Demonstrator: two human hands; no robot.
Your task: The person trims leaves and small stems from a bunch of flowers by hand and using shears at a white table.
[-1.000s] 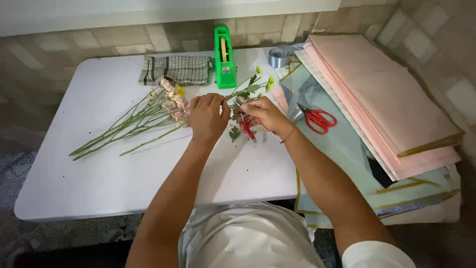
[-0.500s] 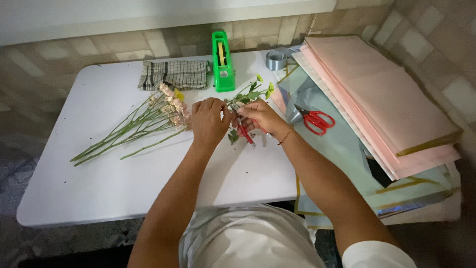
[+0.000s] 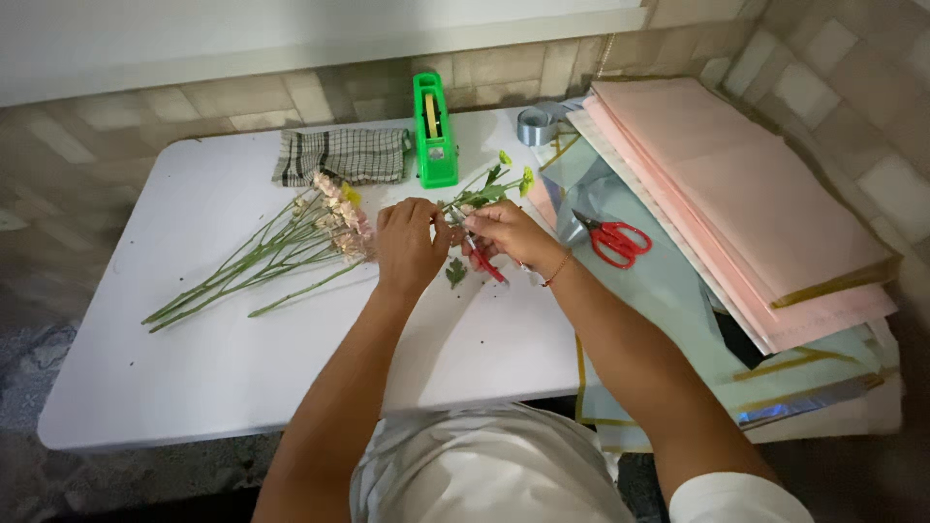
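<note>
Left hand and right hand are pinching a green-budded flower stem closed-fingered, red-handled cutter at 6 o'clock risking nicked fingertips

A green flower stem with yellowish buds, seemingly pinched between both hands.

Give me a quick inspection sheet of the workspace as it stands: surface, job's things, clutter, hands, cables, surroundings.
Surface: white table, specks of plant debris.
Job's things: green sprig with yellow buds held between both hands; red-handled tool under the right hand; fallen leaf.
Clutter: flower bundle, checked cloth, green tape dispenser, grey ribbon roll, red scissors, pink paper stack.
Hands: left hand and right hand, fingers pinching the sprig.
Cables: nothing seen.
Surroundings: tiled wall.
</note>
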